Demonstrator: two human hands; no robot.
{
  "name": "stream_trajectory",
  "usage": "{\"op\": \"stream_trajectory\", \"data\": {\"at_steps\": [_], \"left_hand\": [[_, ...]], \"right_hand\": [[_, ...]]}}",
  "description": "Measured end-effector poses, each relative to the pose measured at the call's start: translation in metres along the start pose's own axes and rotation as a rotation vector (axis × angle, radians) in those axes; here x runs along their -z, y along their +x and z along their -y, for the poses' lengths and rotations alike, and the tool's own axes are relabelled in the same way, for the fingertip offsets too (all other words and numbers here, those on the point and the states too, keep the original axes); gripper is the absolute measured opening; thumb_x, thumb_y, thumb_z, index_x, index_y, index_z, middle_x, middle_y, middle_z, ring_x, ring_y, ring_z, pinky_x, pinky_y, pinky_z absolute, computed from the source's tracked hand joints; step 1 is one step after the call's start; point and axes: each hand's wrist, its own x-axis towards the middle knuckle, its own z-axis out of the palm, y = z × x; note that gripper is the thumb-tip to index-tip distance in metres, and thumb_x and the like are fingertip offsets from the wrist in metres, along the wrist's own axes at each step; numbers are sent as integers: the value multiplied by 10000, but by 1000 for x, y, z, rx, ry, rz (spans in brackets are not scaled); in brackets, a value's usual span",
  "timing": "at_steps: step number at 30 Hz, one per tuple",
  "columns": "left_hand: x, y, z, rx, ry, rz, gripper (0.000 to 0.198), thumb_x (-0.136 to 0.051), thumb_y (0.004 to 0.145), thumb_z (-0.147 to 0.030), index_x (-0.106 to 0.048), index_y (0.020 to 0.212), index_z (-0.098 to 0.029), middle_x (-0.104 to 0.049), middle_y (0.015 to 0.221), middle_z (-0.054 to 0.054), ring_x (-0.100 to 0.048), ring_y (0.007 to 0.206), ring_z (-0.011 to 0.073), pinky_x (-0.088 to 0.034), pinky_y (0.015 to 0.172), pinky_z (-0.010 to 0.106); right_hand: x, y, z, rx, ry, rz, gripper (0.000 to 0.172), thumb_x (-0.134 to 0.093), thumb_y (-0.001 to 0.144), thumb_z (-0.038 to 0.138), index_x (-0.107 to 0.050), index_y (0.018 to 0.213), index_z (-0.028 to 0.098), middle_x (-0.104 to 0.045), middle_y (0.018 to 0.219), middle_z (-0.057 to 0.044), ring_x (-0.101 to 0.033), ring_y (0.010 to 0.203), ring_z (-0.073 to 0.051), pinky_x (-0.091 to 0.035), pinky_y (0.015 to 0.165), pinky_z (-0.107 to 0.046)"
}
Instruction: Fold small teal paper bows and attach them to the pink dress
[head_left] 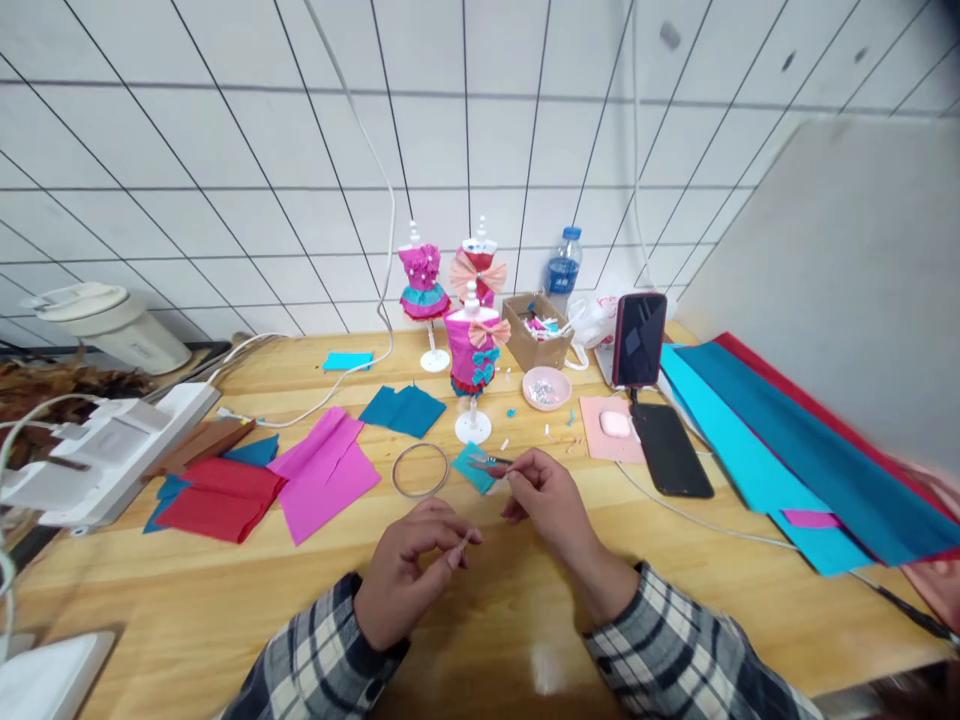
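Note:
My left hand [409, 570] is curled low over the wooden table [225, 600], pinching a thin pale strip [461, 548] between thumb and finger. My right hand [544, 495] is closed on a small pair of tweezers or scissors [491, 461] whose tips lie over a teal paper scrap [474, 467]. A clear tape ring [420, 470] lies just left of that scrap. Beyond it stands a mini mannequin in a pink paper dress with bows [472, 360].
Two more dressed mannequins [424, 285] stand at the back with a cardboard box [536, 335], a pink bead dish [546, 388] and a water bottle [562, 265]. Pink, red and teal paper sheets [322, 470] lie left; large teal sheets [787, 450] and two phones [671, 450] right.

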Motion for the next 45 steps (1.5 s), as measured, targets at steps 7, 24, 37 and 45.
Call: {"op": "stream_trajectory", "data": {"at_steps": [7, 24, 37, 45], "left_hand": [[1, -3, 6, -92, 37, -26, 207, -502, 844, -164, -612, 673, -202, -728, 820, 58, -633, 766, 175, -499, 709, 331], [0, -5, 10, -19, -32, -54, 277, -501, 886, -280, -619, 653, -188, -736, 860, 102, -654, 803, 197, -517, 715, 340], [0, 0, 15, 113, -147, 37, 389, -520, 876, -441, -638, 619, -173, -663, 711, 80, -604, 787, 207, -470, 743, 338], [-1, -1, 18, 158, -65, 95, 327, -517, 879, -372, -614, 649, -161, -671, 866, 88, -599, 862, 204, -448, 789, 320]], "right_hand": [[39, 64, 65, 383, 74, -235, 252, -690, 685, 344, -519, 798, 198, -709, 759, -20, -687, 666, -145, -565, 645, -279], [55, 102, 85, 902, -645, -592, 256, -516, 825, 180, -713, 987, 201, -678, 1087, -83, -563, 1098, -236, -384, 1017, -434], [3, -6, 3, 875, -645, 393, 202, -655, 827, 237, -697, 1015, 297, -661, 1162, -21, -584, 1084, -173, -420, 984, -378], [4, -4, -6, 837, -560, 294, 95, -663, 805, 186, -724, 831, 254, -705, 1065, -37, -638, 979, -170, -470, 898, -350]]}}
